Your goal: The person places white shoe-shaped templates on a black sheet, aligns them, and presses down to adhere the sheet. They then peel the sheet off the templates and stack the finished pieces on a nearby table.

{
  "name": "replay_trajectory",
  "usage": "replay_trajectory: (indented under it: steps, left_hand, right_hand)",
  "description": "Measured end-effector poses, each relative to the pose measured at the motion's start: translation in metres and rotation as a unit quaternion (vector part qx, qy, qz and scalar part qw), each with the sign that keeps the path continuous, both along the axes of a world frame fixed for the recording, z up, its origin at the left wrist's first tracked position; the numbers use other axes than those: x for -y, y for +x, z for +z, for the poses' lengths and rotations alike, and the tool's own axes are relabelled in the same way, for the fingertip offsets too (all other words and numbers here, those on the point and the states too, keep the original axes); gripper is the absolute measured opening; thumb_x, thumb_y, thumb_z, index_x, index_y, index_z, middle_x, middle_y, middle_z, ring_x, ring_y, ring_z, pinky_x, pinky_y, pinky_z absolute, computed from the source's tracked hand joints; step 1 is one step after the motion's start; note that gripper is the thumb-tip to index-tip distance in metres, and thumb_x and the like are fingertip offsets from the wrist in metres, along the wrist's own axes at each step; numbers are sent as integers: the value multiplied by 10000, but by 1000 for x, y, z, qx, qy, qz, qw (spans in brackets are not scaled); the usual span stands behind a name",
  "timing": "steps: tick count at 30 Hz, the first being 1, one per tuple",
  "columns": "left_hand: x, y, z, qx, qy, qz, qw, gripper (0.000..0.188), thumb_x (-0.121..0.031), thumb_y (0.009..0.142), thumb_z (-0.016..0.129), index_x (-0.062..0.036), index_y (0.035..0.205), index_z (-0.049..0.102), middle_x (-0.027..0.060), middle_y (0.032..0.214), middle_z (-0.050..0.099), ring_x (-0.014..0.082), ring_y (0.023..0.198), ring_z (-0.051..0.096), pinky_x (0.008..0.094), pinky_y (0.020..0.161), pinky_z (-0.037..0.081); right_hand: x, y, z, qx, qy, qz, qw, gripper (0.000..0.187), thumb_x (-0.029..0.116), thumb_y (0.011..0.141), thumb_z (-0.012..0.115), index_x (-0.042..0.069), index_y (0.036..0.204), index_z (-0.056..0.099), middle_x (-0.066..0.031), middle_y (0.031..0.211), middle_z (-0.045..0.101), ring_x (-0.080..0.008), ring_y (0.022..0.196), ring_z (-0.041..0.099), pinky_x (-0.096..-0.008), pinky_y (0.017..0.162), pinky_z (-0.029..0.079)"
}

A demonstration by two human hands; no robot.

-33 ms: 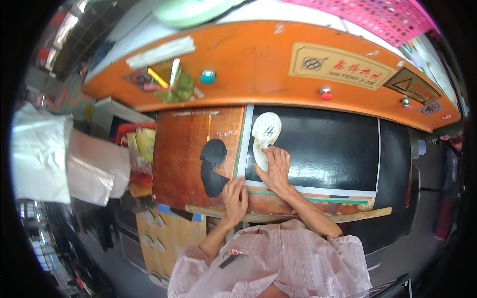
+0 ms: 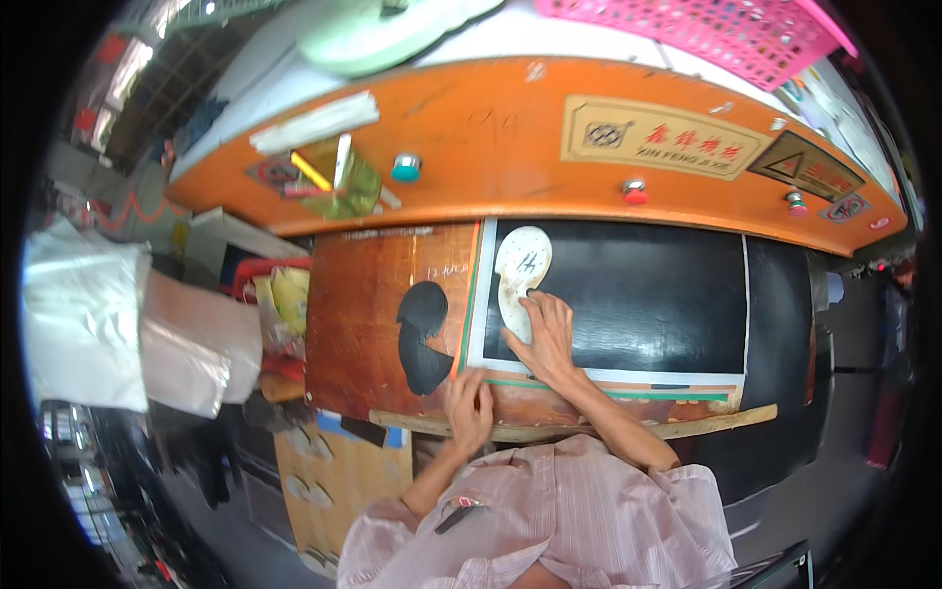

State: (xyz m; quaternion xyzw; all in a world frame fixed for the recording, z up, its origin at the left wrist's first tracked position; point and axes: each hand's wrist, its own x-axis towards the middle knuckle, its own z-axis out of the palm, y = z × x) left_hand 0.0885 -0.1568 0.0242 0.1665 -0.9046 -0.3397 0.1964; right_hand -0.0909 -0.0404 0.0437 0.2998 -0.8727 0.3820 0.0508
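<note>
White sole-shaped piece (image 2: pixel 525 257) on black board (image 2: pixel 648 294), near end pinched by right fingers (image 2: pixel 557 312) — left fingers (image 2: pixel 471 389) nearby, grip unclear

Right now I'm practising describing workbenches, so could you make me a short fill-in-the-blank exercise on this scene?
1. The right hand touches a sole-shaped piece whose main colour is ____.
2. In this view, the dark material on the brown board lies to the ____ of the pale-bordered black surface.
3. The perforated basket beyond the orange panel is coloured ____.

Missing words: white; left; pink.
</note>
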Motion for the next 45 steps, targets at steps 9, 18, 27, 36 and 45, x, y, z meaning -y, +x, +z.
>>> replay_trajectory:
  steps: [9,18,27,36,45]
  left_hand:
    - [3,-77,-43,-108,-47,-1,993,167,-9,907,653,-58,1022,764,127,777,687,320,673,647,433,643,518]
    - [29,-174,-50,-32,40,80,996,168,-149,895,687,-41,966,794,160,724,669,325,698,672,445,694,534]
    - [50,-228,-58,-11,6,88,996,182,-192,849,679,-67,932,782,121,693,663,324,740,668,459,720,538]
    - [65,-241,-38,-21,-2,86,996,213,-199,831,669,-43,922,782,115,671,676,299,678,699,406,699,549]
    - [68,-238,-29,-19,2,47,999,213,-223,849,658,-74,942,778,120,735,698,336,778,700,461,756,555]
  right_hand:
    - [-182,-158,36,18,-298,-291,909,168,164,1015,681,-4,1016,676,-45,821,626,-137,701,575,-294,683,494]
    - [-249,-262,115,-105,-246,-273,924,245,196,1012,639,7,871,572,-119,738,533,-235,671,536,-386,669,464]
    - [-282,-250,123,-161,-170,-281,931,267,191,1012,664,8,875,525,-111,773,494,-259,659,491,-384,649,440]
    - [-217,-163,40,-31,-113,-154,981,142,189,881,707,52,921,702,-140,855,683,-320,795,665,-434,748,534]
    - [-136,-116,-15,-38,-38,-132,990,321,276,882,726,55,1115,742,-141,1069,730,-328,1047,640,-466,986,459]
